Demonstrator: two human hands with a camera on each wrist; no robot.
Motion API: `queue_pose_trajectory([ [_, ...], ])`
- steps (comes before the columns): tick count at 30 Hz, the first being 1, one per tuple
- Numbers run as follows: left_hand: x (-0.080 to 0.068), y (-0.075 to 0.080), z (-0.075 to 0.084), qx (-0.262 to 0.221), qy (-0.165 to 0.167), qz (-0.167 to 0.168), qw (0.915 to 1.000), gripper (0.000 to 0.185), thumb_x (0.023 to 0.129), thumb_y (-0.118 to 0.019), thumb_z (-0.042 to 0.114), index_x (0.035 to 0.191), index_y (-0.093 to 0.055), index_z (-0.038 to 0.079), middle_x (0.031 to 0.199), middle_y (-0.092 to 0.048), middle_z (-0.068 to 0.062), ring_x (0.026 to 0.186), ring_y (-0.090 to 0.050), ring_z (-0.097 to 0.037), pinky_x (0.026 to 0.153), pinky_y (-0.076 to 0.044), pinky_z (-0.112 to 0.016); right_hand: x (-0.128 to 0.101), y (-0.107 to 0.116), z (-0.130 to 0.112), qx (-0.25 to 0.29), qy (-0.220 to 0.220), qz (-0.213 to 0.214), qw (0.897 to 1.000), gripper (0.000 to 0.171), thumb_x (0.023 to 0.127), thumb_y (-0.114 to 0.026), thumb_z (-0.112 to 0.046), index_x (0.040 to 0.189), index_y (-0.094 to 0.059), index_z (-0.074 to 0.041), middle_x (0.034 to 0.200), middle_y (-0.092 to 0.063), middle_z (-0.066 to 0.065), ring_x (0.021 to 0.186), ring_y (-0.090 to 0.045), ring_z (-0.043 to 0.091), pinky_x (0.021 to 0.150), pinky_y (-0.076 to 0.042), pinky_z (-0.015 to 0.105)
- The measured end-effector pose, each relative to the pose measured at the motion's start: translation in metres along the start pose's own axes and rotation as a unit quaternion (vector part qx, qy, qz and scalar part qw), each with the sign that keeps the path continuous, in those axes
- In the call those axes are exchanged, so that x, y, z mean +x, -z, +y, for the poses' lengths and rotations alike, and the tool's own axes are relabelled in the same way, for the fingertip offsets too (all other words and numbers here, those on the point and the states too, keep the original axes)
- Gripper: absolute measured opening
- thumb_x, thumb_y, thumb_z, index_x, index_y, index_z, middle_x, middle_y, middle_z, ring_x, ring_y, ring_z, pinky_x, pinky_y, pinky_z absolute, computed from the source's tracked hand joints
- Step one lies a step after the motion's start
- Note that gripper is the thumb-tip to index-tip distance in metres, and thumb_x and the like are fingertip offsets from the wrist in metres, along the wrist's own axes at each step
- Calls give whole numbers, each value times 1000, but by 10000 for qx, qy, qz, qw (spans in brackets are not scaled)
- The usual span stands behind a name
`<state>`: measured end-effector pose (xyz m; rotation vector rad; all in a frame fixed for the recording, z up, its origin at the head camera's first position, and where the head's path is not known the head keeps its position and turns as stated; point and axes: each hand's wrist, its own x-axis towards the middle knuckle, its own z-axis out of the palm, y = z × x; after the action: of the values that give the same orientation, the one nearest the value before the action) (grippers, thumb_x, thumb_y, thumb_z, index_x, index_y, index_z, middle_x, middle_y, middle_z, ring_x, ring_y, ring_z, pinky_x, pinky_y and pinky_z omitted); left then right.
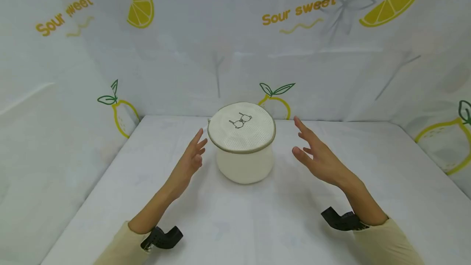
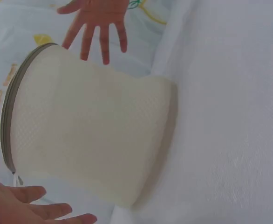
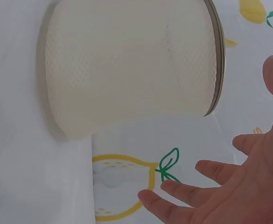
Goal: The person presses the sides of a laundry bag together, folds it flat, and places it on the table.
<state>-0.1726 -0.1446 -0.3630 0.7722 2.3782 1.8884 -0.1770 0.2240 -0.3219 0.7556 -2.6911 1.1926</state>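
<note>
A cream mesh laundry bag (image 1: pixel 244 167), shaped like a drum, stands upright on the white table. Its round top (image 1: pixel 235 130) carries a small line drawing of a bra and has a grey-beige zipper round the rim. To its left my left hand (image 1: pixel 189 162) is held up, fingers extended, apart from the bag. My right hand (image 1: pixel 320 158) is raised on the other side with fingers spread and holds nothing. In the left wrist view the bag's side (image 2: pixel 90 126) lies between both hands. The right wrist view has spread fingers (image 3: pixel 187 191) beside the bag.
White cloth covers the table (image 1: pixel 235 224). Behind it hangs a white curtain (image 1: pixel 206 32) printed with lemons and lettering, which also runs along both sides. Black straps with camera mounts (image 1: pixel 162 238) sit on both wrists, by the beige sleeves (image 1: pixel 123 246).
</note>
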Motion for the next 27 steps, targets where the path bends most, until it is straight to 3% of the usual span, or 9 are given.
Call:
queue_pose_trajectory([
  [12, 31, -32, 8, 453, -275, 770, 9956, 81, 88, -41, 71, 154, -8, 36, 157, -7, 12, 140, -21, -26, 104, -32, -55, 23, -20, -14, 546, -157, -117, 9983, 71, 100, -49, -39, 152, -1, -41, 157, -15, 3, 133, -34, 40, 96, -38, 60],
  [16, 39, -36, 8, 455, -347, 904, 9943, 81, 90, -43, 67, 154, -8, 32, 158, -8, 9, 143, -11, -17, 106, -30, -53, 31, -25, -19, 688, -150, -232, 9973, 70, 101, -46, -40, 152, 2, -41, 157, -14, 5, 133, -34, 41, 97, -38, 59],
  [19, 46, -38, 7, 465, -381, 969, 9935, 81, 92, -46, 63, 155, -9, 27, 158, -8, 7, 143, -5, -13, 110, -22, -50, 36, -29, -19, 840, -197, -303, 9958, 70, 101, -44, -42, 151, 5, -42, 158, -10, 6, 133, -33, 40, 98, -37, 58],
  [23, 53, -41, 8, 496, -311, 1102, 9922, 82, 90, -46, 66, 154, -9, 30, 158, -8, 6, 143, -5, -11, 114, -11, -46, 42, -35, -19, 1102, -286, -369, 9928, 67, 101, -40, -45, 150, 6, -45, 159, 0, -4, 134, -32, 39, 100, -36, 56],
  [27, 57, -43, 8, 341, -416, 1301, 9900, 83, 90, -46, 67, 154, -9, 30, 157, -10, 4, 142, -9, -12, 113, -13, -44, 47, -42, -18, 1296, -333, -353, 9904, 64, 102, -39, -43, 148, 6, -49, 157, 3, -11, 135, -33, 37, 99, -40, 52],
])
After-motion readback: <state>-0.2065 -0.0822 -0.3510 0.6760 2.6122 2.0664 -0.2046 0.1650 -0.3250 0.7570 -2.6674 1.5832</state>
